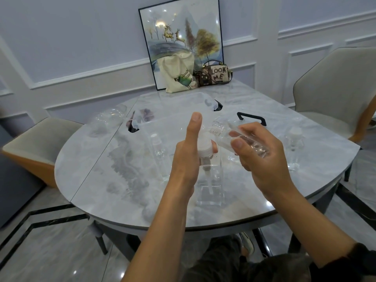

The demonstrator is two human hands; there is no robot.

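- While the left hand [189, 159] grips the white pump cap [204, 147] from the side, fingers curled round it and thumb straight up, the right hand [264, 159] is clamped on a small clear bottle [234, 135].
- Small bottle is off the table and tilted. Its uncapped threaded neck points up-left and sits just beside the pump cap.
- Pump cap sits at the mouth of the clear square bottle [209, 190], which stands on the marble table [122, 180] near the front edge. The dip tube runs down inside it.
- Cannot tell if the cap is threaded on or resting loose. Liquid level in either bottle is hard to read through the clear plastic.
- Step in hand, my read: opening the square bottle so the two bottles can be decanted one into the other.
- Next move needs the left hand to lift the pump straight up until the dip tube clears the mouth, then move it aside.
- Right hand then has to line the small neck up over the square mouth before tipping further.
- Square bottle has no hand on its body, so a sideways pull on the cap could tip it.
- Untouched nearby: slim clear bottle [160, 157] left of the left hand, white-capped bottle [294, 143] to the right.
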